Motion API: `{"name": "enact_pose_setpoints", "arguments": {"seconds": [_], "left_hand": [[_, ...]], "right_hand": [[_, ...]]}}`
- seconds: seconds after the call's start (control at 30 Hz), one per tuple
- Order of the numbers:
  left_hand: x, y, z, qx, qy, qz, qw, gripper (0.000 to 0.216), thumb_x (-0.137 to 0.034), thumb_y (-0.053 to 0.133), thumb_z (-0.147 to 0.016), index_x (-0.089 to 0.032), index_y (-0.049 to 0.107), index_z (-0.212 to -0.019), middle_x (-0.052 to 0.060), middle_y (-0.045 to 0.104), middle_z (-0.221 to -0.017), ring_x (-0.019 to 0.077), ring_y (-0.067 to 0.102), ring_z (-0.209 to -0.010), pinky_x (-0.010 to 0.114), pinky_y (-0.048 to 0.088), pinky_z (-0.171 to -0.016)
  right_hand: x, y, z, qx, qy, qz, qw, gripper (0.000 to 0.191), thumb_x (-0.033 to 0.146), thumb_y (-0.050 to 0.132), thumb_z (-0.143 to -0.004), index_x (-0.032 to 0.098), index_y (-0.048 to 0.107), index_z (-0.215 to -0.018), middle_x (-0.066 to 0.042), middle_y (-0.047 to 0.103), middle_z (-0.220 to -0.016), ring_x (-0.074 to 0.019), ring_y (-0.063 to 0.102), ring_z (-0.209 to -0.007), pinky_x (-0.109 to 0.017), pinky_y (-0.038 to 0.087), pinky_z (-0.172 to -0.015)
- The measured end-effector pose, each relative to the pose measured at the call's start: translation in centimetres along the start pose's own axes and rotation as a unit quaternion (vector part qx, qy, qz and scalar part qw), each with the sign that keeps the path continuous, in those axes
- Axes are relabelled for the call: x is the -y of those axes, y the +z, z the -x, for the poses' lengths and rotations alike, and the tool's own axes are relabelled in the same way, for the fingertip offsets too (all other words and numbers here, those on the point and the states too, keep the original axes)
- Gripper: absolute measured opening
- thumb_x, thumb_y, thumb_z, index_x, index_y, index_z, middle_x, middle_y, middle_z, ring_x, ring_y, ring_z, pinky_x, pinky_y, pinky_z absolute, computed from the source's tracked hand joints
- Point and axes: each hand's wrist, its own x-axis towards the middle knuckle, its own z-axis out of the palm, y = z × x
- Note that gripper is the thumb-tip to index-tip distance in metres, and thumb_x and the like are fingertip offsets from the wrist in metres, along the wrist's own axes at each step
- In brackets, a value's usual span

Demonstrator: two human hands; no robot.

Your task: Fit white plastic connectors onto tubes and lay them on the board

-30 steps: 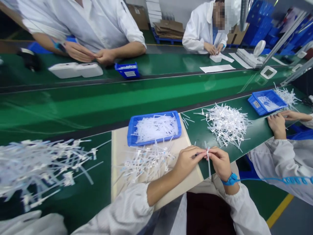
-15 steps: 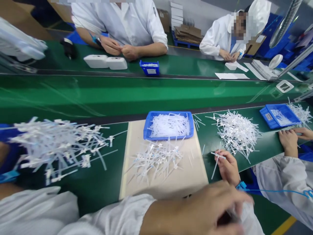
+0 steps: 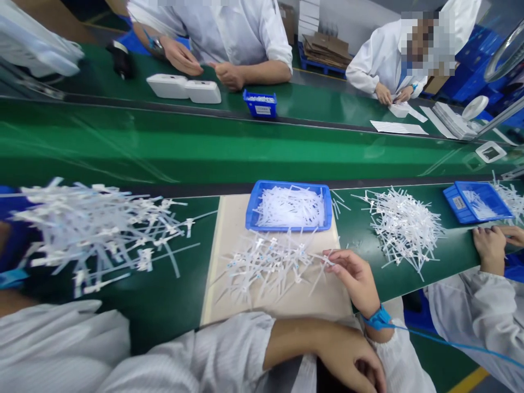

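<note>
My right hand [image 3: 352, 275], with a blue wrist strap [image 3: 379, 317], is at the right side of a pile of thin clear tubes with white connectors [image 3: 266, 262]. Thumb and fingers pinch one tube piece [image 3: 327, 258], whose far end meets the pile's edge. Below it my left hand [image 3: 347, 352] lies across the front, beside my right sleeve [image 3: 399, 346]. Its fingers are curled, and whatever may be inside them is hidden. The pile rests on a beige board [image 3: 221, 289], in front of a blue tray [image 3: 248, 215] full of short clear tubes.
Larger tube piles lie to the left [image 3: 102, 234] and right [image 3: 403, 229] on the green bench. A second blue tray [image 3: 458, 204] stands farther right near a co-worker's hands [image 3: 489, 248]. Across the raised green divider [image 3: 204, 150], two people work beside white boxes [image 3: 167, 86].
My right hand has moved left with the tube piece, from the bare green bench to the pile on the board. The left hand has drawn back slightly and stopped blurring.
</note>
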Motion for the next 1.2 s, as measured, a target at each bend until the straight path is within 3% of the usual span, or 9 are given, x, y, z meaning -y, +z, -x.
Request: {"name": "enact_pose_setpoints", "arguments": {"seconds": [0.13, 0.33, 0.47, 0.63, 0.8, 0.97, 1.1, 1.2], "left_hand": [[0.0, -0.1, -0.1, -0.010, -0.016, 0.015, 1.000, 0.029, -0.034, 0.076, -0.087, -0.019, 0.077, -0.111, 0.001, 0.073, -0.088, 0.0169, 0.070, -0.073, 0.023, 0.057, -0.069], [-0.7, -0.3, 0.1, -0.007, -0.034, 0.029, 0.999, 0.038, -0.041, 0.079, -0.088, -0.019, 0.077, -0.119, 0.002, 0.075, -0.095, 0.0171, 0.071, -0.081, 0.022, 0.057, -0.075], [-0.8, -0.3, 0.1, 0.003, -0.050, 0.017, 0.999, 0.036, -0.038, 0.075, -0.091, -0.018, 0.078, -0.121, 0.002, 0.075, -0.096, 0.0160, 0.070, -0.076, 0.022, 0.056, -0.069], [-0.7, -0.2, 0.1, -0.005, -0.042, -0.002, 0.999, 0.042, -0.038, 0.070, -0.095, -0.014, 0.078, -0.128, 0.005, 0.075, -0.098, 0.0156, 0.069, -0.076, 0.021, 0.056, -0.069], [-0.3, -0.3, 0.2, 0.000, -0.038, -0.027, 0.999, 0.047, -0.042, 0.069, -0.096, -0.017, 0.077, -0.135, 0.005, 0.078, -0.104, 0.0173, 0.073, -0.084, 0.022, 0.058, -0.077], [0.8, 0.0, 0.2, 0.019, -0.044, -0.014, 0.999, 0.052, -0.038, 0.069, -0.095, -0.013, 0.075, -0.139, 0.008, 0.077, -0.109, 0.0189, 0.072, -0.089, 0.024, 0.059, -0.081], [0.9, 0.3, 0.5, 0.005, -0.050, -0.020, 0.999, 0.050, -0.040, 0.068, -0.097, -0.016, 0.075, -0.141, 0.007, 0.078, -0.111, 0.0194, 0.073, -0.091, 0.026, 0.059, -0.085], [0.7, 0.3, 0.9, -0.018, -0.070, -0.039, 0.997, 0.047, -0.037, 0.069, -0.097, -0.020, 0.076, -0.139, 0.006, 0.079, -0.109, 0.0183, 0.073, -0.087, 0.026, 0.060, -0.082]], "right_hand": [[-0.1, 0.6, -0.8, 0.008, -0.031, 0.074, 0.997, 0.019, 0.042, 0.072, -0.105, 0.025, 0.081, -0.106, -0.012, 0.082, -0.128, -0.0310, 0.073, -0.131, -0.047, 0.054, -0.116], [-0.5, 0.9, -1.8, 0.045, -0.051, 0.128, 0.989, 0.019, 0.033, 0.066, -0.107, 0.026, 0.083, -0.110, -0.011, 0.082, -0.131, -0.0303, 0.074, -0.133, -0.047, 0.056, -0.115], [-0.5, 1.1, -2.1, 0.065, -0.119, 0.201, 0.970, 0.024, 0.023, 0.065, -0.106, 0.030, 0.085, -0.117, -0.008, 0.079, -0.139, -0.0280, 0.074, -0.131, -0.048, 0.055, -0.116], [-0.3, -0.3, -1.8, 0.042, -0.175, 0.280, 0.943, 0.030, 0.016, 0.063, -0.105, 0.031, 0.082, -0.123, -0.007, 0.078, -0.138, -0.0293, 0.068, -0.130, -0.050, 0.052, -0.114], [0.1, -1.5, -0.6, 0.026, -0.149, 0.369, 0.917, 0.008, 0.017, 0.072, -0.102, 0.024, 0.075, -0.098, -0.006, 0.073, -0.096, -0.0276, 0.064, -0.096, -0.043, 0.054, -0.090], [-0.3, -0.2, 0.2, 0.069, -0.106, 0.448, 0.885, 0.023, 0.016, 0.089, -0.089, 0.022, 0.067, -0.089, -0.005, 0.069, -0.094, -0.0281, 0.060, -0.095, -0.043, 0.053, -0.090], [-0.2, 0.3, 0.2, 0.089, -0.069, 0.480, 0.870, 0.022, 0.006, 0.080, -0.088, 0.022, 0.065, -0.086, -0.005, 0.068, -0.093, -0.0267, 0.061, -0.096, -0.040, 0.052, -0.090], [0.6, -0.6, 0.3, 0.108, -0.068, 0.455, 0.881, 0.025, 0.000, 0.076, -0.081, 0.022, 0.065, -0.085, -0.002, 0.066, -0.089, -0.0240, 0.061, -0.092, -0.036, 0.051, -0.088]]}}
